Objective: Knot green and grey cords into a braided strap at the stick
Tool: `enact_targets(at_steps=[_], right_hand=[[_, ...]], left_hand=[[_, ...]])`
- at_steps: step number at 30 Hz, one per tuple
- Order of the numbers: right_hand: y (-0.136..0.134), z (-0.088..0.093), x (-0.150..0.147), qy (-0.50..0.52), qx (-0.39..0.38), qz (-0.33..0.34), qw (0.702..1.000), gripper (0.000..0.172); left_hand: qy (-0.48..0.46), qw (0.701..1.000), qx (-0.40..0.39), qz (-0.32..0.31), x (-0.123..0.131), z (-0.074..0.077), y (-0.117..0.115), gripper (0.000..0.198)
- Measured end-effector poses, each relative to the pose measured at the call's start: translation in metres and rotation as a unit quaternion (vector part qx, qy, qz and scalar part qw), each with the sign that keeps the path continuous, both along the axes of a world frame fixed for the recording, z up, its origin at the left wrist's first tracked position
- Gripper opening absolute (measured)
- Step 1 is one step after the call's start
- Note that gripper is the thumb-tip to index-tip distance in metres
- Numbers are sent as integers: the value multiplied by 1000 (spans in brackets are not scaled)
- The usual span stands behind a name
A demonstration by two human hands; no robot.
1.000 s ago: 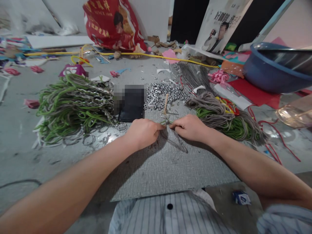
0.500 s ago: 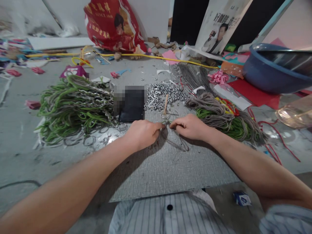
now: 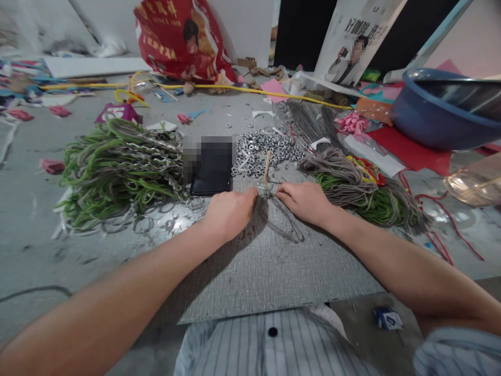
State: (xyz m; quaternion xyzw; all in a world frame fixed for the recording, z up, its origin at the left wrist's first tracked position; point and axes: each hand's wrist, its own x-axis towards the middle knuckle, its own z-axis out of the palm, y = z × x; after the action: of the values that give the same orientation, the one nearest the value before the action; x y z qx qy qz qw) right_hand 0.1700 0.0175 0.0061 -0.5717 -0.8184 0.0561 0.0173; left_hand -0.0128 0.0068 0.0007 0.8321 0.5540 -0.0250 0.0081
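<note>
A thin grey cord [image 3: 282, 234] lies in a loop on the grey textured board [image 3: 274, 282], its upper part running up to a small metal ring [image 3: 266, 186] by an upright wooden stick [image 3: 267, 166]. To the left of the ring, my left hand [image 3: 230, 213] is closed, pinching a cord end hidden by its fingers. My right hand [image 3: 304, 202] pinches the cord from the other side, just right of the ring. A short stretch of cord shows between the two hands. The knot, if any, is too small to make out.
Bundled green and grey cords with rings [image 3: 121, 172] lie left, beside a black phone-like object [image 3: 212, 167]. Metal nuts [image 3: 270, 146] are scattered behind the stick. More cord bundles [image 3: 352, 183] lie right, near a blue basin [image 3: 434, 115]. A red bag [image 3: 180, 42] stands behind.
My hands have drawn slightly apart, the left a little to the left and the right a little to the right. The looped cord stays in nearly the same place.
</note>
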Motion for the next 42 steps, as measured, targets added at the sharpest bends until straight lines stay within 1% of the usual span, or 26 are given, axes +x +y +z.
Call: enact_targets(at_steps=[3,5,10,12,14,17,21,23,29,35,42], right_hand=[[0,2,0,-22,2,6,1000,32],[-1,2,0,-24,4,7,1000,31],[-3,-1,1,25,13,6,1000,32],[-5,-1,0,43,21,20,999,34],[-7,0,-1,43,25,43,998,31],[-10,1,-3,26,29,62,997,26],[-11,2,-4,4,37,38,999,32],[-10,2,-5,-6,32,27,999,33],[-6,4,-6,-21,-2,15,1000,27],[-6,8,-4,14,-42,51,998,20],[-7,13,-3,23,-73,76,994,17]], left_hand=[[9,1000,-10,-13,0,5,-1,35],[11,1000,-12,-11,0,7,-1,35],[-17,1000,-3,13,4,7,-2,37],[-28,999,3,18,6,7,-3,43],[-32,999,2,22,8,6,-4,45],[-30,999,-9,26,8,6,-4,39],[-30,999,-25,26,9,8,-3,33],[-27,999,-26,24,9,9,-3,33],[-20,999,-27,11,9,10,-3,34],[-5,999,-41,-15,7,12,-2,34],[5,997,-58,-56,4,18,0,33]])
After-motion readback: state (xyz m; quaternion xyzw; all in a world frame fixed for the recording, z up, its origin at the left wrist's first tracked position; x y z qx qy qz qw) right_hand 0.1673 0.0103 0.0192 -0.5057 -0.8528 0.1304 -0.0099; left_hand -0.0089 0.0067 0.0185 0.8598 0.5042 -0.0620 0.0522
